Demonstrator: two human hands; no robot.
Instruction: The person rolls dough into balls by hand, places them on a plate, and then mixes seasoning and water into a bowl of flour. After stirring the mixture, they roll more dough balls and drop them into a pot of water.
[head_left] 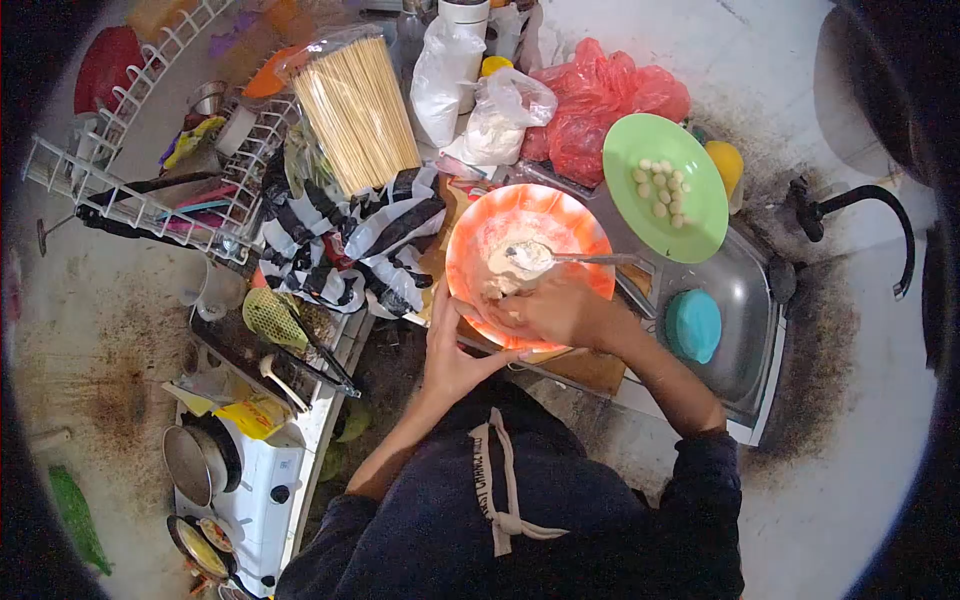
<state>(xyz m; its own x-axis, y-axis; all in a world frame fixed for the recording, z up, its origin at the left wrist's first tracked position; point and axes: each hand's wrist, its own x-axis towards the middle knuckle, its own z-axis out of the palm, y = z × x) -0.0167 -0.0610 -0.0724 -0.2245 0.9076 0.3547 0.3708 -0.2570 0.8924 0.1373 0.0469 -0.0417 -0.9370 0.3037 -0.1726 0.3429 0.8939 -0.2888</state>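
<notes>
An orange-and-white bowl (585, 225) stands before me with pale flour and a doughy mass (497, 283) in it. My left hand (455, 360) grips the near left side of the bowl, thumb and fingers spread around its rim. Inside the bowl, my right hand (555, 312) is curled down into the dough, its fingertips partly hidden. A metal spoon (580, 259) lies across the bowl, its head coated in flour and its handle to the right. On a green plate (640, 135) at the upper right are several small pale balls (661, 187).
Right of the bowl is a metal sink (740, 330) holding a turquoise round item (693, 326), with a black faucet (880, 197) above. Flour bags (497, 115), a red plastic bag (590, 100) and bamboo skewers (355, 115) stand behind. A gas stove (265, 475) and dish rack (130, 185) are left.
</notes>
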